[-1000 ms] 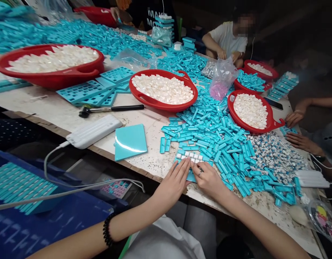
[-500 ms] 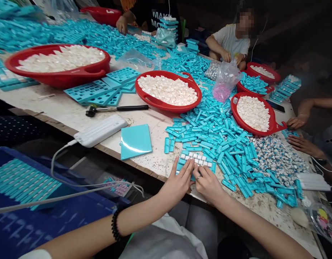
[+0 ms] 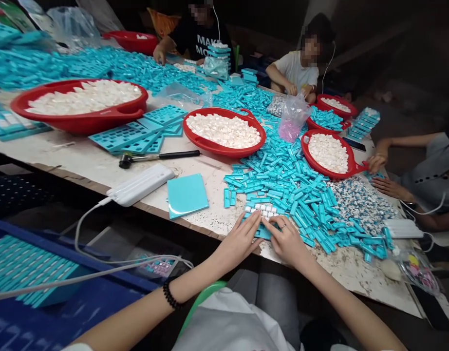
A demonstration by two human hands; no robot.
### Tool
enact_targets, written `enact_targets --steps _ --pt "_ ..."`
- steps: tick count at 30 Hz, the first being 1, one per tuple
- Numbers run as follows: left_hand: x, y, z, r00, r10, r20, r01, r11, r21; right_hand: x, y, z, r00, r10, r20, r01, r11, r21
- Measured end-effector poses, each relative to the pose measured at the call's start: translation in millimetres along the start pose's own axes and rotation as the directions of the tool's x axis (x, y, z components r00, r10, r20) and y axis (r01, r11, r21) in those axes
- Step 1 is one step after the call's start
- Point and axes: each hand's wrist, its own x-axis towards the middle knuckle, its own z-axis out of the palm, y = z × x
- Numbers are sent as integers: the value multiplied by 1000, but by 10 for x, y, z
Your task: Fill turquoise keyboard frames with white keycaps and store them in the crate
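At the table's near edge lies a small turquoise panel (image 3: 262, 232) with rows of white square caps (image 3: 267, 208) along its far side. My left hand (image 3: 243, 237) rests on its left part, fingers stretched out close together with the tips on the caps. From the right, my right hand (image 3: 287, 240), wearing a ring, reaches over it with the index finger extended to meet the left fingertips and the other fingers apart. Both hands cover much of the panel's near part. Just beyond lies a heap of turquoise strips (image 3: 283, 170).
Left of my hands lie a square turquoise plate (image 3: 187, 195), a white power bank (image 3: 142, 185) with a cable and a hammer (image 3: 159, 157). Red basins (image 3: 206, 146) hold white pieces. A blue crate (image 3: 100, 319) stands lower left. Other people work across the table and at right.
The view has shifted slightly. My right index finger now extends toward the left fingertips, and the right hand has spread and moved a little right. More of the panel's near part shows.
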Motion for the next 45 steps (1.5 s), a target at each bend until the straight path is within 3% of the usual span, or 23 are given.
enact_targets --steps 9,15,19,21,24,26,29,31,35,39,45 --pt "52 31 -70 998 30 -46 -29 999 39 10 -1 122 999 -31 -20 30 999 -23" --pt "84 85 -119 999 33 -19 -33 999 22 121 16 10 997 -44 62 41 998 39" --pt "153 -115 -197 998 -32 60 46 972 -232 209 135 -52 992 77 98 -98 966 240" --pt "206 -265 -231 993 -82 79 107 906 -409 260 187 -63 986 135 94 -159 924 348" --pt "283 -426 -236 985 -164 58 169 825 -539 391 225 -84 967 219 129 -253 871 420" --pt "314 -465 -198 977 -206 60 204 805 -557 523 241 -108 929 296 221 -366 819 442" --pt "319 -454 -101 967 -242 75 242 793 -560 744 283 -152 802 374 466 -577 686 444" --pt "297 -433 -37 966 -250 66 243 790 -563 866 323 -180 716 367 594 -664 620 417" --pt "238 -398 32 965 -258 36 235 804 -547 1001 393 -217 590 323 740 -758 538 370" --pt "205 -371 26 964 -265 31 241 817 -524 1052 420 -211 489 314 814 -822 477 311" --pt "190 -329 42 975 -217 51 216 855 -471 1079 356 -175 387 451 804 -876 451 168"
